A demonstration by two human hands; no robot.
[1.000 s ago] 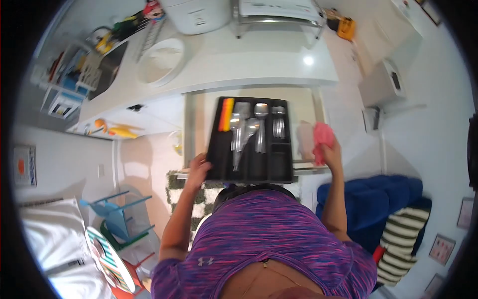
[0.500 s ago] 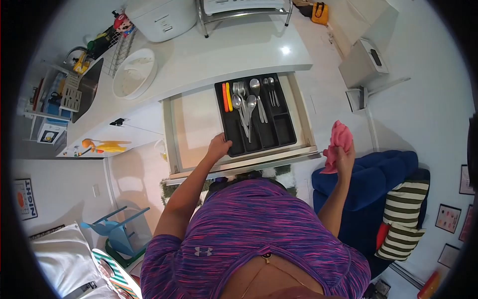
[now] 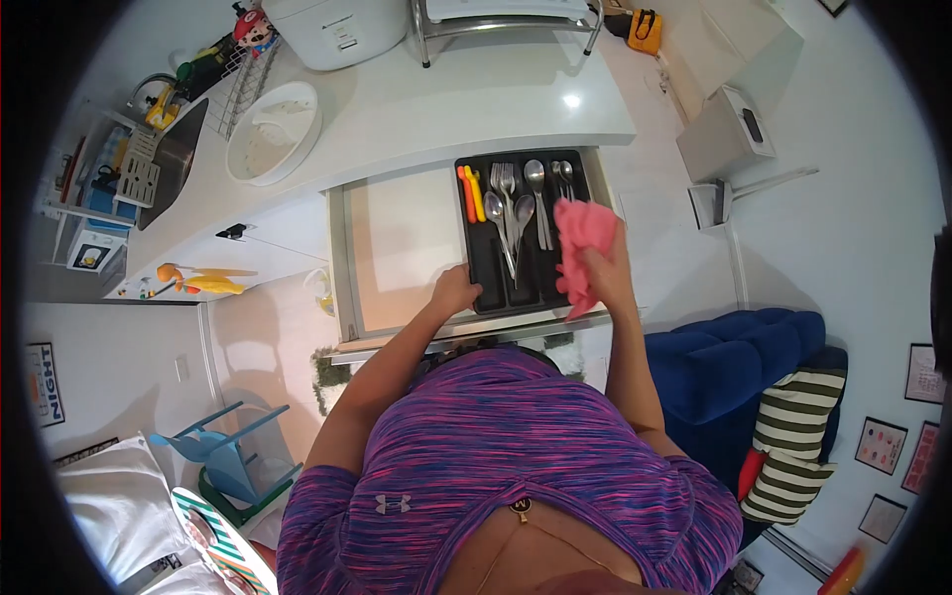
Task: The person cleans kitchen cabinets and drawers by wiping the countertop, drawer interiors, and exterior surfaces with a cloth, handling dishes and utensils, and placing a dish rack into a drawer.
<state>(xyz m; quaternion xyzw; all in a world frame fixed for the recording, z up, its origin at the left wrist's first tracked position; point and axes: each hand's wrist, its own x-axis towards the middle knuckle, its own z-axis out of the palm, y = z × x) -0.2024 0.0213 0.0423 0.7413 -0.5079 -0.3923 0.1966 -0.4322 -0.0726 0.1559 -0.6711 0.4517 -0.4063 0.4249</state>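
Note:
A black cutlery tray [image 3: 486, 281] sits in the open drawer [image 3: 397, 258], toward its right side. My left hand [image 3: 456, 291] is closed on the tray's front left corner. In the tray lie forks [image 3: 504, 183], several spoons [image 3: 536, 188] and orange and yellow handled utensils [image 3: 471, 193]. My right hand [image 3: 609, 275] grips a crumpled pink cloth [image 3: 585, 230] at the tray's right side. The cloth covers much of the right compartments, so what lies beneath is hidden.
Above the drawer, the white counter [image 3: 476, 109] carries a white basin [image 3: 275, 134] and a white appliance [image 3: 337, 35]. A metal-legged stand [image 3: 511, 27] is at the back. The blue sofa [image 3: 734, 357] stands right, a light-blue chair [image 3: 233, 456] lower left.
My right hand has brought the pink cloth leftward, from beside the drawer to the tray's right side. The tray has shifted slightly right in the drawer, with my left hand still at its corner.

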